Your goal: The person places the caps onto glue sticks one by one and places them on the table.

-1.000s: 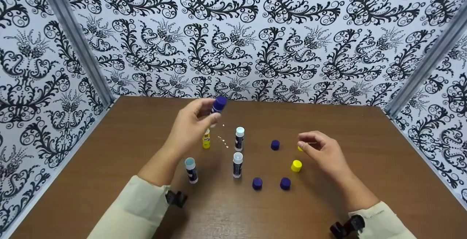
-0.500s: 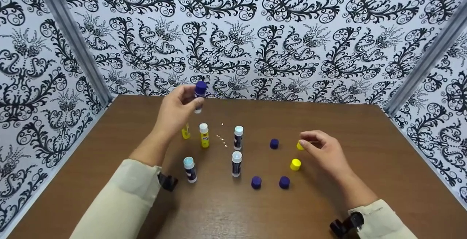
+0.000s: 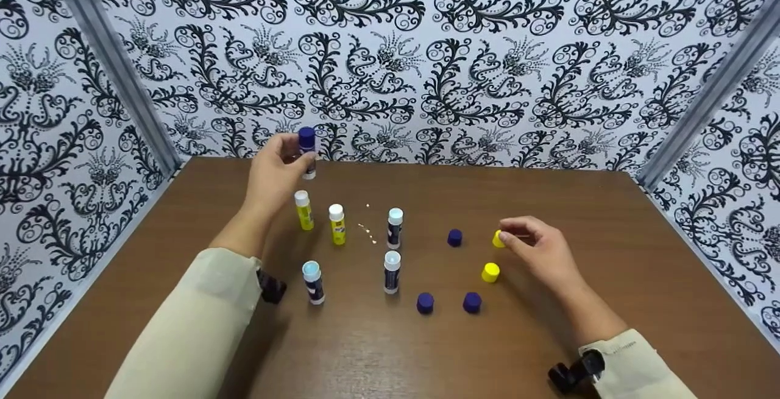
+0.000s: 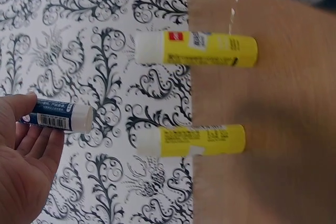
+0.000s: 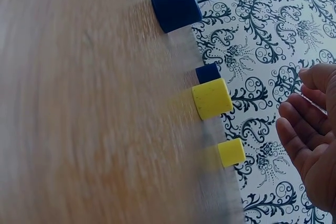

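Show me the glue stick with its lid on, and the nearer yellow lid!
Lidded glue stick (image 4: 55, 119): left wrist view, on the barcode on its body.
Nearer yellow lid (image 3: 490, 274): head view, on its side.

The far-left yellow glue stick (image 3: 304, 214) stands just nearside of the left hand (image 3: 268, 173); wide room lies between the near-left blue stick (image 3: 314, 287) and the middle blue stick (image 3: 392, 275); a blue cap (image 3: 425, 303) narrows passage beside the latter; surface (image 3: 658, 259) right of the right hand (image 3: 545, 256) is open.
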`<state>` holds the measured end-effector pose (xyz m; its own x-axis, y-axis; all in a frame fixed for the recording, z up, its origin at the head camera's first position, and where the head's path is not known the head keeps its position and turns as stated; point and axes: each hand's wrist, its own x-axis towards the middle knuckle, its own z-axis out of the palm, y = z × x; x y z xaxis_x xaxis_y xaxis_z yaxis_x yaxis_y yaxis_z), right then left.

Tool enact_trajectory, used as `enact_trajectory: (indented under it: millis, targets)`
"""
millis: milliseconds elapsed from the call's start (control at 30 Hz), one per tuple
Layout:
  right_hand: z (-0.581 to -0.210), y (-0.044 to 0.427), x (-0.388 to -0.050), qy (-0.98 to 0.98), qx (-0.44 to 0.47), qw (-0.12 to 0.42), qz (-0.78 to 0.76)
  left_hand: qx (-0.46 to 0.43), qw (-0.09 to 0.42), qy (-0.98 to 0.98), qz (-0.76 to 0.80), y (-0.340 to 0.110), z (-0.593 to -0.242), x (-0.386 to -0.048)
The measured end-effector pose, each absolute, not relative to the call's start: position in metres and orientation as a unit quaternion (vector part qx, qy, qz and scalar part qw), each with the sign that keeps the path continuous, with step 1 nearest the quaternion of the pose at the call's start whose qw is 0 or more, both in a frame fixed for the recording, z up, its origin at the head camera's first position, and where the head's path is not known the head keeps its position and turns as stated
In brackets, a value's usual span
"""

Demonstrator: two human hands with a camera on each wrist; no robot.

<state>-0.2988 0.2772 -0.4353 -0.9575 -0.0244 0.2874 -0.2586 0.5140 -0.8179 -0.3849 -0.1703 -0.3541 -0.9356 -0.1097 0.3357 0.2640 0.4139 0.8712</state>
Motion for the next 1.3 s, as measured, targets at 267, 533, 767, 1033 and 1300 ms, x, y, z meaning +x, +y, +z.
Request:
enact_trajectory:
  millis: [267,533,767,1033,1300]
  targets:
    - [-0.436,0.279,-0.299,-0.867,0.079,0.114,0.479,-0.022,0.189,-0.798,-0.571,-0.178,-0.37,-0.395]
    - [-0.439,0.28,-0.302,-0.868,0.072,0.112,0.478,0.014,0.209,-0.792,-0.573,-0.186,-0.384,-0.404]
    - [-0.441,0.28,-0.302,-0.867,0.067,0.112,0.481,0.044,0.191,-0.793,-0.577,-0.191,-0.398,-0.406]
    - [-0.441,0.281,-0.302,-0.869,0.065,0.107,0.478,0.056,0.171,-0.821,-0.542,-0.197,-0.412,-0.407]
    - [-0.442,0.282,-0.303,-0.871,0.062,0.107,0.475,0.063,0.147,-0.832,-0.532,-0.203,-0.426,-0.411]
